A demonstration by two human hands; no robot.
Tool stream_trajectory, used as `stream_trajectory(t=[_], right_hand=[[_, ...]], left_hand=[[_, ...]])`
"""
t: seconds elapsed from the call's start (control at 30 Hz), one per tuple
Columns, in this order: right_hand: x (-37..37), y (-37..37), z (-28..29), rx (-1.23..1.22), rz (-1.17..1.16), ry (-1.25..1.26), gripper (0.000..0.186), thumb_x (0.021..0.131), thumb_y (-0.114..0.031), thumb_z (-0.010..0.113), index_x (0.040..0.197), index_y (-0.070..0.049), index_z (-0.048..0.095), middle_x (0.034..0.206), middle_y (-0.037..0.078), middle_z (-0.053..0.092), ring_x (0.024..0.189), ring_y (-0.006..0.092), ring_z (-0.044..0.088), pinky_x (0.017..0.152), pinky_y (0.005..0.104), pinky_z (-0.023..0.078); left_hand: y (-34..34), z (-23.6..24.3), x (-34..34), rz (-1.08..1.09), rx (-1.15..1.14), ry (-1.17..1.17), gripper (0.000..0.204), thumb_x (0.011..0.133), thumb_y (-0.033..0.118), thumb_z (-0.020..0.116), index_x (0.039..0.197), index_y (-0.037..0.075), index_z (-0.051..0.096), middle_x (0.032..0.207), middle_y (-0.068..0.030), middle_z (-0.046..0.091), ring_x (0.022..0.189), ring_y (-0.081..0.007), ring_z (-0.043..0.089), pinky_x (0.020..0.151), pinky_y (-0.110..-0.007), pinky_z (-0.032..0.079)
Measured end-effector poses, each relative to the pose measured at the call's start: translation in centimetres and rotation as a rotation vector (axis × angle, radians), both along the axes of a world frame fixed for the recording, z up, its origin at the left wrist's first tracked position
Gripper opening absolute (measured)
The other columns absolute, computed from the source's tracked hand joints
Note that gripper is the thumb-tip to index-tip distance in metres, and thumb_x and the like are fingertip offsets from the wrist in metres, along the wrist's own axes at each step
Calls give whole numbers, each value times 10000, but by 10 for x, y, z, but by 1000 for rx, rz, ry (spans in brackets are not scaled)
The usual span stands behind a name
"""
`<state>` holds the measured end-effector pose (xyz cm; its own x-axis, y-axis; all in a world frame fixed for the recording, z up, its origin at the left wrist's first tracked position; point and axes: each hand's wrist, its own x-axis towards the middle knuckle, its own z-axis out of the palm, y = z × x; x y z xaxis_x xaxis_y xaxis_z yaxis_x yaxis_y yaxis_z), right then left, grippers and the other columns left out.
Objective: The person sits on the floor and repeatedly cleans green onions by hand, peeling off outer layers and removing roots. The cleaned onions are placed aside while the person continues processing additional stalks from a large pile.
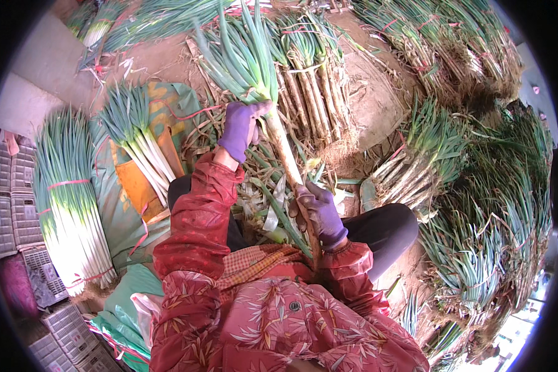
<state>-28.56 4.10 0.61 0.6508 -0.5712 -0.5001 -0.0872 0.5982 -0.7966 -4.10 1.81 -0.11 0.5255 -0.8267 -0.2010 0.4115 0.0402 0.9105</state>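
A long green onion (282, 146) slants across the middle in front of me, leaves pointing away and its brownish, dry-skinned stem toward my lap. My left hand (239, 131), in a purple glove, is closed round its neck just below the leaves. Lower down, my right hand (321, 212), gloved likewise, has its fingers wrapped round the stem. Beneath the stalk, peeled skins and torn leaves (273, 217) litter the ground between my knees. To the left, several white-stemmed green onions (146, 149) lie on an orange and green sheet (130, 189).
A large tied bundle of clean green onions (74, 204) is at far left, beside grey plastic crates (28, 217). Just ahead lies an unpeeled bundle (313, 87). Soil-covered bundles (471, 248) are heaped along the right, with more piles (443, 43) at the back right.
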Motion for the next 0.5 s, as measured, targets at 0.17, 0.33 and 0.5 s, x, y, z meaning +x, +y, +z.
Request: stream_trajectory(t=[0.17, 0.33, 0.5], right_hand=[[9, 6, 15, -163, -28, 165, 183, 904, -211, 534, 804, -58, 543, 532, 25, 504, 348, 82, 392, 339, 226, 266], [25, -3, 14, -466, -43, 221, 192, 937, -159, 477, 822, -28, 555, 526, 15, 490, 384, 78, 392, 350, 234, 302], [21, -35, -4, -432, -120, 56, 278, 962, -193, 461, 921, 40, 608, 590, 16, 515, 525, 54, 453, 433, 223, 359]], left_hand=[[-6, -26, -9, 181, -129, 17, 202, 760, 183, 656, 829, -7, 670, 664, -65, 617, 350, -120, 437, 315, -259, 293], [0, -45, -38, 126, -144, -112, 199, 746, 180, 663, 795, -12, 663, 639, -65, 598, 451, -112, 503, 384, -260, 348], [71, -41, -99, -461, 86, -31, 234, 810, 257, 637, 761, 30, 659, 611, -18, 578, 405, -83, 482, 379, -262, 375]])
